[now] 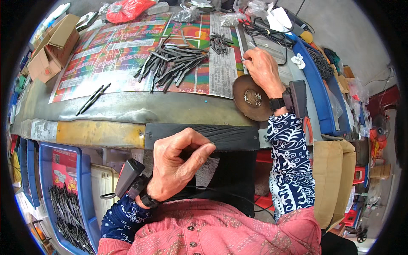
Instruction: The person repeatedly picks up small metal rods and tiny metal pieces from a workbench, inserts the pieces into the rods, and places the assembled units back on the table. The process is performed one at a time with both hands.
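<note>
My left hand (180, 159) is in front of the table's near edge, thumb and forefinger pinched together. A tiny dark speck shows at their tips, too small to name. My right hand (262, 70) reaches over the table at the right, fingertips closed together. Something small and pale peeks out at the tips, but I cannot make out what it is. Beside the right wrist lies a round brown dish (241, 94) with small metal pieces (253, 98) in its middle. A pile of dark, slim metal parts (174, 63) lies on the printed sheet (114, 55).
Two slim dark parts (93, 100) lie apart at left. A smaller heap (220, 43) sits behind the pile. Blue bins (87, 178) (316, 85) flank me, holding dark parts. Cardboard boxes (55, 46) (329, 182), cables (263, 32) and a red bag (127, 9) surround the table.
</note>
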Demonstrator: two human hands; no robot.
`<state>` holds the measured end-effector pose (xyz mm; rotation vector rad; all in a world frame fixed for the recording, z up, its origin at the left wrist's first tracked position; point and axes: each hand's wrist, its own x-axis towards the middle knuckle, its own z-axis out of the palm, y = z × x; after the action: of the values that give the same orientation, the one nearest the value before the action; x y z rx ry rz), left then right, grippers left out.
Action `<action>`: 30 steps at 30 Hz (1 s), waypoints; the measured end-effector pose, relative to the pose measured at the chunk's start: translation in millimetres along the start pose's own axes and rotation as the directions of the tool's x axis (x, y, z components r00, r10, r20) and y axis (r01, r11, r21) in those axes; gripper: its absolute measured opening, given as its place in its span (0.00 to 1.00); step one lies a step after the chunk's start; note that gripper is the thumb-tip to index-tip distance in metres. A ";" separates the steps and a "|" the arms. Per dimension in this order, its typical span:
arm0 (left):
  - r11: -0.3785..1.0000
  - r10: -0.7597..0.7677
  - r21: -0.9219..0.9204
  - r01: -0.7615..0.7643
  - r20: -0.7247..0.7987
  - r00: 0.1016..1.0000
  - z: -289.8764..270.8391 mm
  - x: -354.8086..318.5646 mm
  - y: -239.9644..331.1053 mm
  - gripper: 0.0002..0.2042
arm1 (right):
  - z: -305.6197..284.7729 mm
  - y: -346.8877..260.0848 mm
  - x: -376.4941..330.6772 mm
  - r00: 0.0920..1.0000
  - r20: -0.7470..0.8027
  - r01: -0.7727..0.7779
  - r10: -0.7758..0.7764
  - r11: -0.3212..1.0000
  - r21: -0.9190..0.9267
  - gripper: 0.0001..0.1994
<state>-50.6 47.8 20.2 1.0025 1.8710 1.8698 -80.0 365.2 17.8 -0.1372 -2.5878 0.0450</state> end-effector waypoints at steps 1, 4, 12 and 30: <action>1.000 0.012 0.022 -0.012 -0.003 1.000 -0.6 0.5 -0.1 0.05 | 4.5 1.2 1.2 1.000 0.010 -0.005 0.006 1.000 -0.023 0.07; 1.000 0.012 0.009 -0.012 -0.003 1.000 -1.1 1.1 -0.6 0.05 | 13.0 3.6 2.3 0.997 -0.049 0.053 -0.056 0.997 -0.059 0.06; 0.981 -0.120 -0.158 0.115 -0.023 0.993 1.1 -1.6 -5.7 0.04 | 4.8 6.4 3.6 0.998 0.069 -0.002 0.013 0.986 -0.164 0.07; 0.887 -0.194 -0.419 0.193 0.041 0.980 9.3 -20.5 0.4 0.05 | -101.1 -120.9 -92.3 0.939 0.098 -0.284 0.330 0.581 0.763 0.06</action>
<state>-30.0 41.1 14.4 0.6415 1.4106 2.0263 40.4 235.6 63.2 -0.2586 -2.2207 1.2499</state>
